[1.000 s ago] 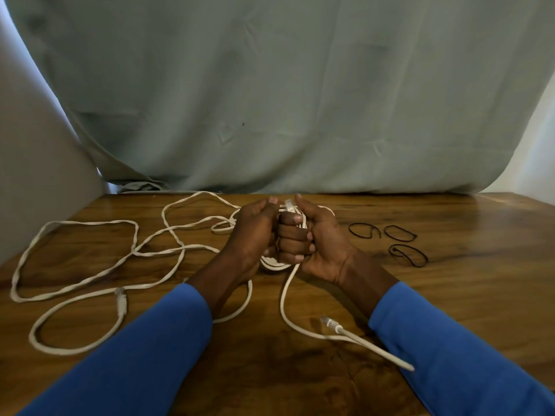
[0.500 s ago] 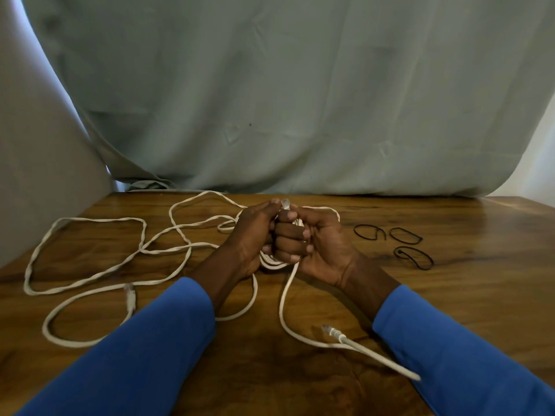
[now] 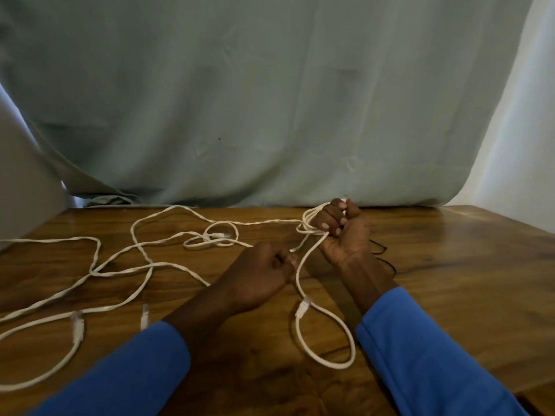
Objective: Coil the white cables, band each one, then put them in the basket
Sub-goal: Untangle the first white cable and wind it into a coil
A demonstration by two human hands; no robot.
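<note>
While the right hand (image 3: 345, 235) clasps several loops of cable (image 3: 309, 231) just above the table (image 3: 450, 265), the left hand (image 3: 261, 274) pinches the trailing strand. The rest sprawls leftward. Light, limp, a bit springy, I'd judge: hold every loop together where they cross.

Right hand (image 3: 345, 235) raised, fingers curled — left hand (image 3: 258, 277) fisted, lower, nearer.
</note>
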